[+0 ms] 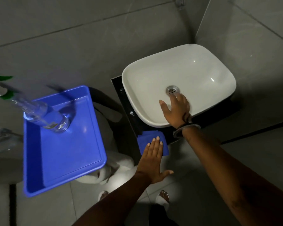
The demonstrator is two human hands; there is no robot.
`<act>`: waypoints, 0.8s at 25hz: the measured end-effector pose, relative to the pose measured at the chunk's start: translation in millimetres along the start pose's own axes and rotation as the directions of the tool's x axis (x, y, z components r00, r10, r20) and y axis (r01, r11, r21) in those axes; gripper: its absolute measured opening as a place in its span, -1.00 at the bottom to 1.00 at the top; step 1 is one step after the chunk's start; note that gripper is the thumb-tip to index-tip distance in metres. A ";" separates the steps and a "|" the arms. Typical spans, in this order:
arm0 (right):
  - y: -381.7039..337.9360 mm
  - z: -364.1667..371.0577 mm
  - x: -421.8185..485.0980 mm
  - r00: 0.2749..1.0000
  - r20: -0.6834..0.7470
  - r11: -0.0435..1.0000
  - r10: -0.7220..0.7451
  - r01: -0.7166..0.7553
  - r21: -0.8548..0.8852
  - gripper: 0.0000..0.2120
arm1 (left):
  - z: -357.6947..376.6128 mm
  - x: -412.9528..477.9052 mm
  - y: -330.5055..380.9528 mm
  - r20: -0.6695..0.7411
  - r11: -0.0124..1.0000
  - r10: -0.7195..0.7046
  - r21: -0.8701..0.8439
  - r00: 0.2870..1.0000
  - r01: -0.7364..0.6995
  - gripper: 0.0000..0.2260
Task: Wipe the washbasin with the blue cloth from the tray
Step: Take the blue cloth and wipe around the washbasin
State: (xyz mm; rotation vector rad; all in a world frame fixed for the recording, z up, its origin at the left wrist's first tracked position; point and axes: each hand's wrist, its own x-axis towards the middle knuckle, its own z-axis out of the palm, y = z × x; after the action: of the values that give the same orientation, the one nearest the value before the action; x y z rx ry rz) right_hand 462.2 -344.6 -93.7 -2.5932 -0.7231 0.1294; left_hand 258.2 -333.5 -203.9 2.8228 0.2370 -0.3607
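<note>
A white washbasin (194,70) with a metal drain (172,90) sits on a black counter at the right. A folded blue cloth (145,139) lies on the counter's front corner, below the basin. My left hand (151,160) lies flat with its fingertips on the cloth, fingers straight. My right hand (176,110) rests spread inside the basin, just below the drain, holding nothing. A blue tray (44,160) stands to the left.
A clear spray bottle (46,115) with a green and white head stands in the tray's far corner. White fabric (118,165) bulges under the tray's right side. Metal taps (0,137) show at the left edge. Grey wall tiles rise behind the basin.
</note>
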 end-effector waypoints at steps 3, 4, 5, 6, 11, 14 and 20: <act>7.2 8.7 14.0 0.999 -0.001 0.979 0.035 -0.035 -0.199 -0.40 | -1.3 -2.2 -8.8 0.003 0.998 0.000 -0.069 1.000 0.001 0.01; 7.8 7.7 15.0 0.997 -0.027 0.980 0.072 -0.076 -0.185 -0.40 | -2.3 -2.5 -12.2 0.008 0.996 0.005 -0.087 1.000 -0.005 0.03; 7.9 7.1 16.2 0.995 -0.047 0.980 0.089 -0.096 -0.172 -0.41 | -2.7 -1.8 -16.3 0.004 0.995 0.012 -0.100 1.000 -0.011 0.04; 6.2 6.2 16.5 0.994 -0.063 0.983 0.089 -0.098 -0.154 -0.43 | -4.5 -1.0 -21.8 -0.001 0.994 0.011 -0.112 1.000 -0.011 0.06; 5.3 2.2 21.4 0.991 -0.082 0.992 0.109 -0.114 -0.061 -0.44 | -24.5 19.5 -71.4 -0.002 0.987 -0.050 -0.154 0.999 0.050 0.13; 8.0 3.9 22.3 0.992 -0.064 0.991 0.111 -0.115 -0.069 -0.43 | -39.7 32.7 -113.9 0.017 0.986 0.022 -0.164 1.000 -0.019 0.18; 17.2 12.7 25.2 0.994 -0.087 0.992 0.072 -0.080 -0.094 -0.41 | -91.8 92.3 -214.6 0.099 0.994 0.064 -0.099 0.993 -0.054 0.27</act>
State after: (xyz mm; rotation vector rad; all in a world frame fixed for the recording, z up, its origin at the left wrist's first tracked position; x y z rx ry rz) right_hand 489.3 -339.9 -112.0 -2.7017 -0.6152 0.0087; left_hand 324.6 -91.5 -198.9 2.7007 0.1448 -0.4660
